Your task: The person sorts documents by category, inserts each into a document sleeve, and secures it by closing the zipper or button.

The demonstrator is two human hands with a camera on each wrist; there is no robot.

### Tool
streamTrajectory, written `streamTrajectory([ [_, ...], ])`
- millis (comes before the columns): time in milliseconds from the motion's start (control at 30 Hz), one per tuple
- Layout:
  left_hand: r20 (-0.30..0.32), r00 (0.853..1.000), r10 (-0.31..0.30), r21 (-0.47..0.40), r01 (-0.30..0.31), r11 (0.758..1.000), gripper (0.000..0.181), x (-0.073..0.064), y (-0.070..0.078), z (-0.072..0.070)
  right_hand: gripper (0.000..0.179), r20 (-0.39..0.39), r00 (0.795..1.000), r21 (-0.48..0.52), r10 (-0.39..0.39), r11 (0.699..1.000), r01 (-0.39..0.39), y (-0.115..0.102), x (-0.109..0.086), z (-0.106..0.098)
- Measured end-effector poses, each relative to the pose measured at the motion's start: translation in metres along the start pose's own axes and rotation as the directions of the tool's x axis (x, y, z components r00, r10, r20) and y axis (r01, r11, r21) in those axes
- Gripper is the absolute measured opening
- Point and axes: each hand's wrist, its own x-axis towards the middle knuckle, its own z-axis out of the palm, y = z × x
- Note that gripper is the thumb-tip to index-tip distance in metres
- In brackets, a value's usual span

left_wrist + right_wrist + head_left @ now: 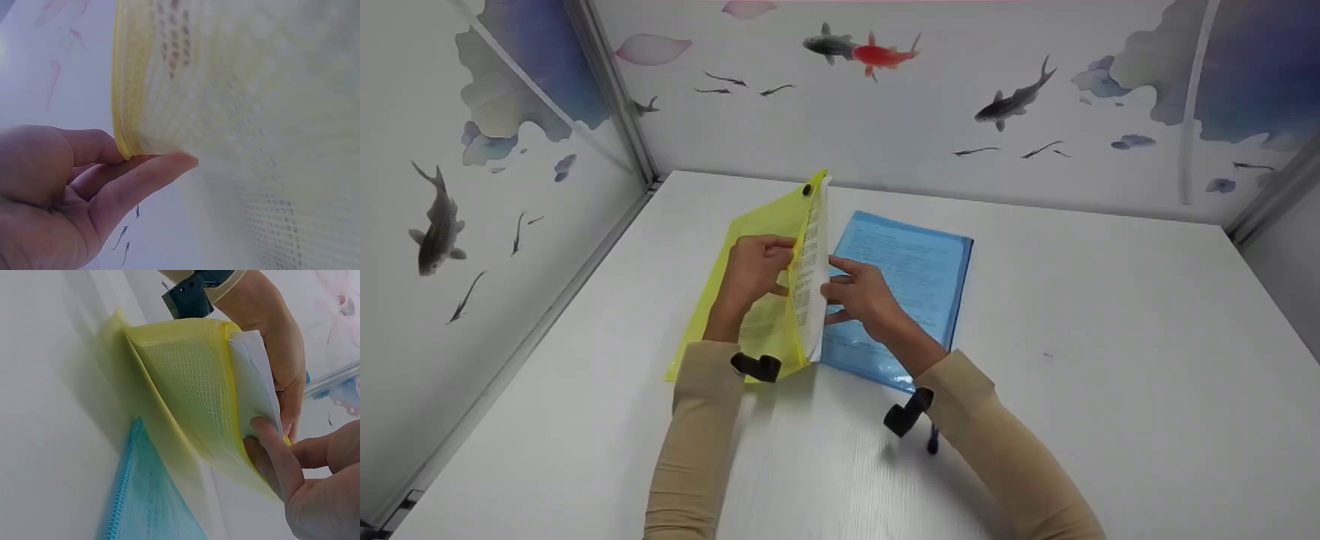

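Note:
A yellow mesh zipper pouch (769,322) stands tilted with its opening edge raised and its mouth parted. White printed papers (814,232) stick out slightly along that opening. My left hand (750,270) pinches the pouch's yellow edge, its thumb and fingers on either side in the left wrist view. My right hand (866,296) holds the papers at their outer edge, fingers (273,436) against the white sheets in the right wrist view. Partly beneath the yellow pouch lies a blue zipper pouch (915,277) with printed sheets visible through it.
Both pouches are on a white table (1110,360). Wall panels (885,127) with painted fish close off the back and left side. A dark pull cord (933,439) hangs by the blue pouch's near right corner, below my right wrist.

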Motion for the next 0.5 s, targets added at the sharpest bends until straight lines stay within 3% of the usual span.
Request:
streamTrajectory([
  [267, 0.032, 0.998, 0.046, -0.038, -0.045, 0.998, 0.029, -0.0015, 0.0015, 0.0011, 0.059, 0.031, 0.999, -0.030, -0.035, 0.999, 0.036, -0.0023, 0.0001, 0.0026],
  [500, 0.048, 0.998, 0.038, -0.069, -0.034, 0.997, 0.030, -0.0017, 0.0026, 0.0016, 0.066, 0.027, 1.000, -0.060, 0.004, 0.998, -0.003, -0.0046, 0.0033, 0.0082],
])
